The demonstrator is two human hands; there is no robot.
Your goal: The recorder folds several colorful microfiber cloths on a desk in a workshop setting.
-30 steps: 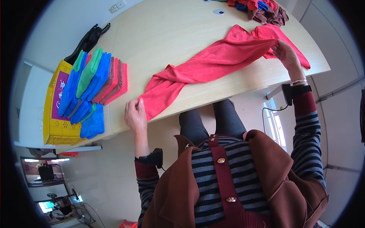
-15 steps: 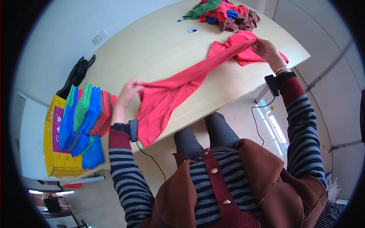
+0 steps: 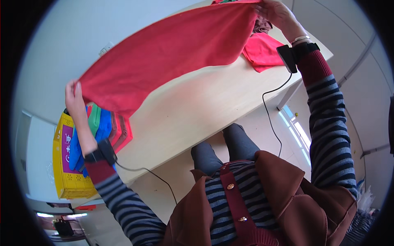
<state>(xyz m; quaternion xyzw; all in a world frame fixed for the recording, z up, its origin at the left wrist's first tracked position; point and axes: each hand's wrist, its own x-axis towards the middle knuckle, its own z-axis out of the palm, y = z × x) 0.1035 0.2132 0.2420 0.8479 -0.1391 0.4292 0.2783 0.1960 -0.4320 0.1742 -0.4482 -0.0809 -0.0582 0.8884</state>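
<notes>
Cloth (image 3: 172, 57) now lifted clear of the tabletop (image 3: 197, 110), where half a second ago it lay stretched flat; spread wide in the air between both hands, ready for folding by the look of it. Left hand (image 3: 74, 98) pinching one corner, fingers closed on the fabric. Right hand (image 3: 279, 14) gripping the opposite edge likewise. Folded coloured cloths (image 3: 100, 129) stacked beside the yellow crate (image 3: 61, 180).

Bright, even daylight fills the scene; the red cloth (image 3: 172, 53) casts a soft pinkish shadow on the bench (image 3: 205, 106). Fisheye bending and a dark vignette mark the rim.
</notes>
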